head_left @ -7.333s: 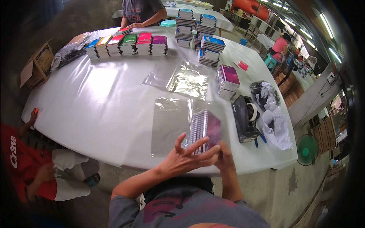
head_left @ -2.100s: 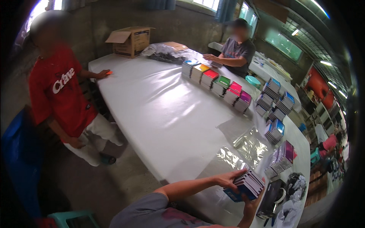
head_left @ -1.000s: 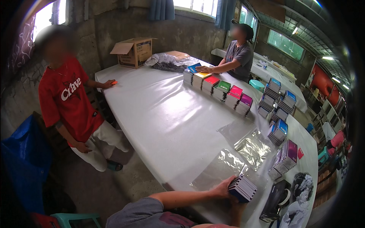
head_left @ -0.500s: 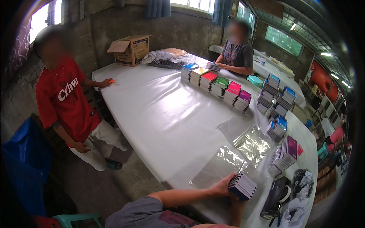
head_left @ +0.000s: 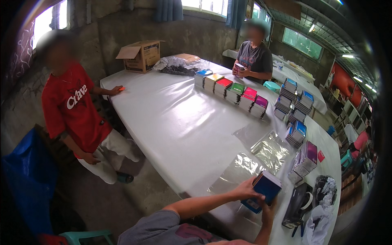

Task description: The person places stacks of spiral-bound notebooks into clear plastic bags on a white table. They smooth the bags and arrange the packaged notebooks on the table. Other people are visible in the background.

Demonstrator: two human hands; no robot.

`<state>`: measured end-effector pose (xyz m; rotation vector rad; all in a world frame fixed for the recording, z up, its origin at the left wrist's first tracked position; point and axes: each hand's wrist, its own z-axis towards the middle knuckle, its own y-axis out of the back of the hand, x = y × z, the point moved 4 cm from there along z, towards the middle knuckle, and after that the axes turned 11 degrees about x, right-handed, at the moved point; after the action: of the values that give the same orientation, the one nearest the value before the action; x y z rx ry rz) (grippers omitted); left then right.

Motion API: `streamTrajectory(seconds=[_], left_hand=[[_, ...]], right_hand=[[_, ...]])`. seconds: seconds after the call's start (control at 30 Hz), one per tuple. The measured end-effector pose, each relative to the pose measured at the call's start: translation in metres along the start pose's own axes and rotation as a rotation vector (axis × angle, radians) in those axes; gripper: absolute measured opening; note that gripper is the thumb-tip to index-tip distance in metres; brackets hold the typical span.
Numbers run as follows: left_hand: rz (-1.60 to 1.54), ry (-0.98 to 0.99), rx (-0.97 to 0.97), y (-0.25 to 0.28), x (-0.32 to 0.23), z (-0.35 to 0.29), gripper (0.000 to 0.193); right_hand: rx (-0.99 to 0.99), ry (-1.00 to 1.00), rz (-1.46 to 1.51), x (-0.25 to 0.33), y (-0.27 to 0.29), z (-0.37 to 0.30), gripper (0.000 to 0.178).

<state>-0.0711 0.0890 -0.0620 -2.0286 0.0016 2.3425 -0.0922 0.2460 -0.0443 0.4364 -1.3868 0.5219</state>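
Note:
Near the table's front edge I hold a stack of spiral notebooks (head_left: 266, 187), tilted, with a dark blue cover facing up. My left hand (head_left: 246, 190) is closed on its left side. My right hand (head_left: 269, 207) grips the lower right side. Beneath and just beyond them lie clear plastic bags (head_left: 239, 168), flat on the white table. To the right of my hands stands a pile of purple-covered notebooks (head_left: 305, 158), and nearer to me is a black tape dispenser (head_left: 297, 206) with a roll of tape.
A row of notebook stacks (head_left: 236, 94) in several colours stands mid-table; blue-topped stacks (head_left: 297, 132) line the right side. Crumpled plastic (head_left: 320, 218) lies at the right edge. One person (head_left: 75, 106) stands left; another person (head_left: 255, 57) handles notebooks at the far side. A cardboard box (head_left: 143, 57) sits far left.
The notebook stack in my hands has turned, from page edges showing to the blue cover facing up. The far person has lifted notebooks off the table and holds them at the chest.

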Motion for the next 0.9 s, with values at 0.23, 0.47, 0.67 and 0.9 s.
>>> streamTrajectory(seconds=[0.23, 0.47, 0.67, 0.9], left_hand=[[0.596, 0.214, -0.219, 0.024, -0.020, -0.024, 0.075], [1.300, 0.518, -0.001, 0.009, 0.029, -0.067, 0.073], [1.269, 0.534, -0.075, 0.008, 0.018, -0.069, 0.069], [1.276, 0.547, -0.025, 0.009, 0.032, -0.068, 0.070]], right_hand=[[-0.017, -0.251, 0.526, -0.014, 0.005, 0.000, 0.048], [0.152, -0.512, 0.563, -0.041, 0.004, -0.008, 0.049], [0.103, -0.482, 0.588, -0.041, 0.006, -0.010, 0.053], [0.087, -0.471, 0.529, -0.040, 0.004, -0.011, 0.056]])
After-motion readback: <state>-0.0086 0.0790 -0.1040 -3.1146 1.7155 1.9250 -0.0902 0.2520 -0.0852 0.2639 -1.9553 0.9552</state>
